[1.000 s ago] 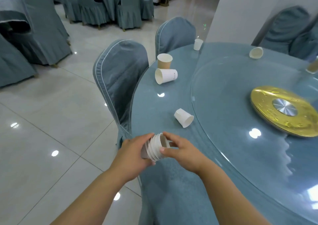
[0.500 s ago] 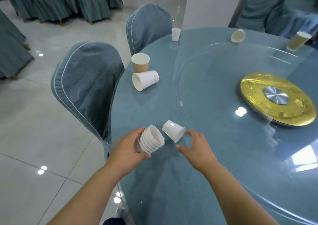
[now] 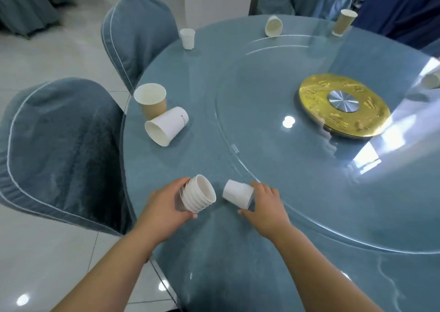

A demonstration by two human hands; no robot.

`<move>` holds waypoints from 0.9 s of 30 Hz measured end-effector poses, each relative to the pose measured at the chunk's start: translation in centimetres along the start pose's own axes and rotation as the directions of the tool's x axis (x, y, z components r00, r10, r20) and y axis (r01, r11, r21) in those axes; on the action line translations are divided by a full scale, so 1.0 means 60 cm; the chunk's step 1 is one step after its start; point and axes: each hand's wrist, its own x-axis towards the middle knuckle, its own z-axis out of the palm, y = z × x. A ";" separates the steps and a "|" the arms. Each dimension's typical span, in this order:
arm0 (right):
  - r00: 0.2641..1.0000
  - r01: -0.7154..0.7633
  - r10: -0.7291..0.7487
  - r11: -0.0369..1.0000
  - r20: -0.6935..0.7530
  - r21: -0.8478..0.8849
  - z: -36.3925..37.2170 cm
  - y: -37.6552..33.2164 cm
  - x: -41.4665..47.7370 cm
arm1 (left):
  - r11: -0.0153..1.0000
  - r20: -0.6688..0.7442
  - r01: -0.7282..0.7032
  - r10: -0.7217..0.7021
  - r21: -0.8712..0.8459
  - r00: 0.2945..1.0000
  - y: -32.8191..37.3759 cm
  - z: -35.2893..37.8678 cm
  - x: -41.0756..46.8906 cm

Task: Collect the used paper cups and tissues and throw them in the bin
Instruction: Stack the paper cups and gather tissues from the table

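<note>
Surface (image 3: 190, 159): round, blue cloth under a glossy top; its edge curves from 12 o'clock of the view, past two chairs, down to 6 o'clock
Turntable (image 3: 216, 111): clear glass disc lying on the surface; its rim arcs past the right hand, just at that hand's 1 o'clock
Open room: a bare band of cloth between the surface edge and the turntable rim, broad around both hands and running on toward 11 o'clock
Near chair (image 3: 59, 149): covered back close against the surface edge, at 9 o'clock of the left hand
Far chair (image 3: 135, 37): covered, at 11 o'clock, also close to the edge
Left hand (image 3: 166, 204): grip wrapped round the stack of cups, near the surface edge
Stack of cups (image 3: 198, 196): white, several nested, rims showing as ridges, tilted with the mouth toward 2 o'clock
Right hand (image 3: 266, 206): grip narrow, fingers over and thumb under the mouth end of the small cup
Small cup (image 3: 237, 193): white, on its side on the surface, base pointing at the stack, just beside it and apart
Brown cup (image 3: 150, 102): upright, white inside, at 11 o'clock of the stack
Tipped white cup (image 3: 166, 129): on its side against the brown cup, mouth toward 7 o'clock
Far white cup (image 3: 187, 38): small, upright, near the edge at 12 o'clock
Cream cup (image 3: 273, 25): tipped, well apart from the hands
Tall brown cup (image 3: 342, 23): upright, at 1 o'clock
Gold disc (image 3: 342, 106): at 2 o'clock, under the turntable's middle
</note>
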 end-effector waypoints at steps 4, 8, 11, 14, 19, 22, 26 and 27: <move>0.980 -0.162 0.197 0.890 -0.040 0.427 -0.010 -0.017 -0.006 | 0.999 0.073 -0.044 0.045 -0.008 0.996 -0.003 -0.003 0.029; 0.969 -0.111 0.236 0.681 -0.074 0.724 -0.035 -0.043 -0.013 | 0.995 0.111 -0.099 0.097 0.006 0.989 0.004 -0.004 0.051; 0.986 -0.062 0.156 0.685 -0.063 0.726 -0.055 -0.063 -0.013 | 0.986 0.133 -0.164 0.160 0.019 0.978 0.016 -0.007 0.065; 0.998 -0.030 0.063 0.747 -0.025 0.664 -0.069 -0.086 -0.009 | 0.973 0.177 -0.229 0.226 -0.002 0.958 0.030 -0.013 0.076; 0.996 -0.027 -0.028 0.802 0.082 0.597 -0.057 -0.114 0.007 | 0.968 0.253 -0.243 0.252 -0.067 0.934 0.032 -0.016 0.092; 0.994 -0.040 -0.039 0.746 0.103 0.665 -0.055 -0.130 0.015 | 0.974 0.278 -0.186 0.217 -0.131 0.936 0.031 -0.023 0.101; 0.990 -0.061 -0.048 0.700 0.133 0.712 -0.060 -0.135 0.036 | 0.971 0.271 -0.160 0.203 -0.175 0.941 0.039 -0.035 0.111; 0.987 -0.061 -0.065 0.688 0.144 0.724 -0.061 -0.138 0.040 | 0.971 0.266 -0.153 0.199 -0.183 0.943 0.042 -0.037 0.114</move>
